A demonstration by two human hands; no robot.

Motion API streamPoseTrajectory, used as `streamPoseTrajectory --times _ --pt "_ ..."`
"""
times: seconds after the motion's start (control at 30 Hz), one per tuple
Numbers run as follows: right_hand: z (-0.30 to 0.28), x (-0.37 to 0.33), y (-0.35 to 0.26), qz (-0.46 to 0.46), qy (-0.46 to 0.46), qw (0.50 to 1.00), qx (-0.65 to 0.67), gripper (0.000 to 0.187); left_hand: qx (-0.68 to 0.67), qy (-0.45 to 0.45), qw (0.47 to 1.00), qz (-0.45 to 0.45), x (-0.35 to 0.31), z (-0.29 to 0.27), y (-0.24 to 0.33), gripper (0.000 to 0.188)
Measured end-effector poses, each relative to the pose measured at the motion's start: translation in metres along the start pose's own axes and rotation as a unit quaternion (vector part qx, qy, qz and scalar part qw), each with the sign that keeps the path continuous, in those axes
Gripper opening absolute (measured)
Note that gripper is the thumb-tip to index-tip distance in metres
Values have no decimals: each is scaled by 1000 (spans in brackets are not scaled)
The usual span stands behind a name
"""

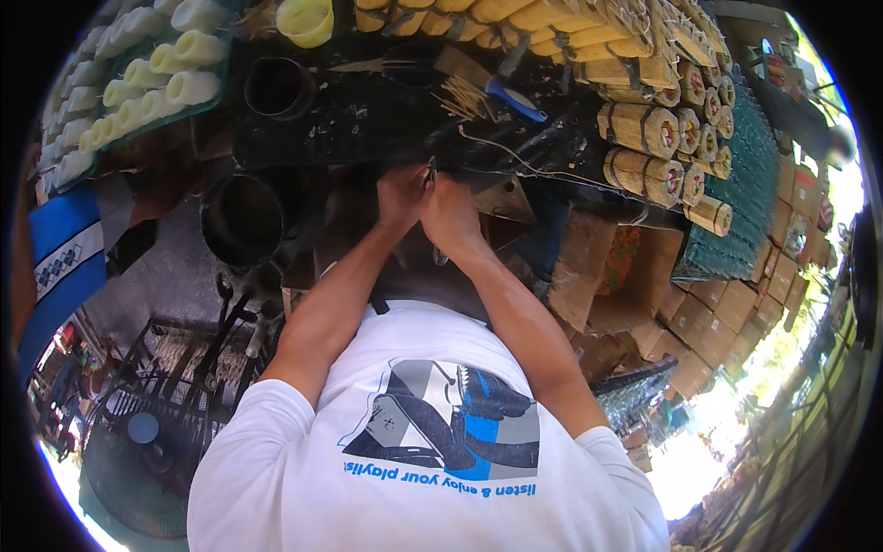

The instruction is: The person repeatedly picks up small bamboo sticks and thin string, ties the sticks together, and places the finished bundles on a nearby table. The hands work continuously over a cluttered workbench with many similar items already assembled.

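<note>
My left hand [400, 197] and my right hand [450, 213] meet at the near edge of a black work table [368, 124]. Both are closed, fingertips together. A narrow metal tool [431, 166] sticks up between them, and a shiny end shows below my right hand, which is wrapped around it. The tool's kind is not clear. What my left fingers pinch is hidden. Just beyond lie a bundle of thin sticks [466, 97], a blue-handled brush [516, 99] and a length of string [524, 162]. Dark-handled scissors [368, 66] rest farther back.
Bamboo-like tubes [641, 132] with colourful ends are stacked at right. Pale cylindrical pieces [152, 85] stand in rows at left. Near them are a dark pot [279, 88] and a yellow cup [305, 22]. An open cardboard box [581, 269] sits below right; a fan [138, 469] is lower left.
</note>
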State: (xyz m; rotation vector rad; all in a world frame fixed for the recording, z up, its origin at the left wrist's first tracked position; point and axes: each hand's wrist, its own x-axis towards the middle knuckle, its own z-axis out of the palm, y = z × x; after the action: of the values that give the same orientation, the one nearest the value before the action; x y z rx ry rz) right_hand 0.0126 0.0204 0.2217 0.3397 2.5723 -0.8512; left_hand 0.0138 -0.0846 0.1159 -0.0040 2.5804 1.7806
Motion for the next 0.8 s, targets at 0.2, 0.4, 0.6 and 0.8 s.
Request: streamPoseTrajectory --times 0.2,0.4,0.6,0.8 --pt "-2 1 -6 18 -2 1000 -25 23 -20 -7 999 -31 -4 -7 16 16" --pt "-5 5 6 -21 -14 998 -53 23 -71 16 990 -123 -3 2 15 11" --pt "-16 3 -1 -16 -27 991 -133 22 -29 5 990 -136 0 2 13 13" --pt "-19 7 5 -42 -12 995 -92 23 -38 -12 986 -162 0 1 17 19"
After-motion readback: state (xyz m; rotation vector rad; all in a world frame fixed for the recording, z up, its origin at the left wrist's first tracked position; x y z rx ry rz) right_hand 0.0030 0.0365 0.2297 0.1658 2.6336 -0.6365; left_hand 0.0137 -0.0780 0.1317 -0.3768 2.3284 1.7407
